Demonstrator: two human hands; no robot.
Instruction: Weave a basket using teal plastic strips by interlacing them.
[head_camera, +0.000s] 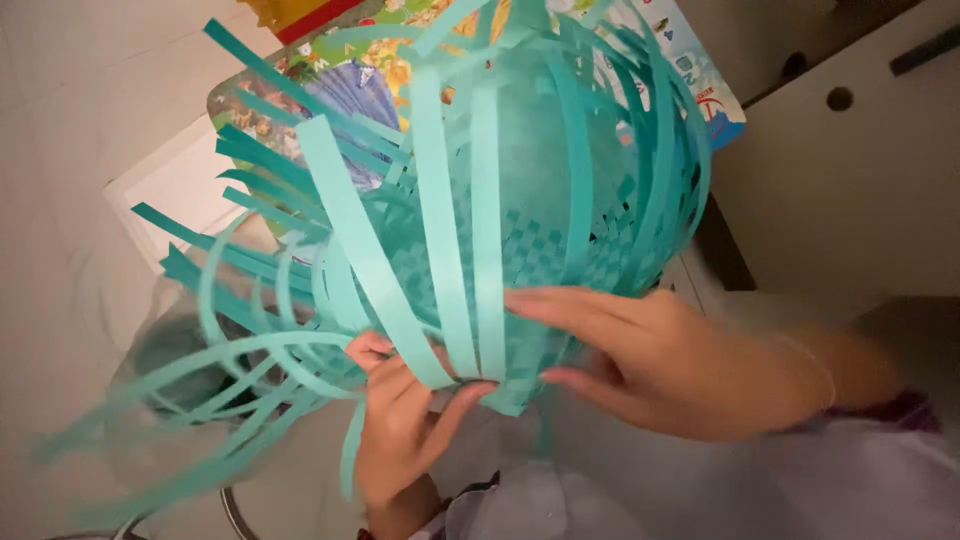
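We see the left hand (400, 430) closed in a pinching grip on the lower edge of a half-woven basket of teal paper strips (520, 250), thumb and fingers clamping one broad loose strip (370, 250) where it meets the woven part. The right hand (640, 350) lies flat against the checkered woven base (560, 250), fingers spread and curled round its rim; its grip is closed on the weave, seemingly to steady the piece so the strands do not slip apart. The work is held up in the air close below the camera, tilted so that its base faces the person and the unwoven strips fan upward and to the left. Further strips trail down at lower left, blurred. Behind the work lies a colourful printed sheet (700, 90), mostly hidden. At right stands pale furniture (850, 180) with round holes; a pale tiled floor (80, 150) fills the left. A light sleeve (860, 480) covers the right forearm.
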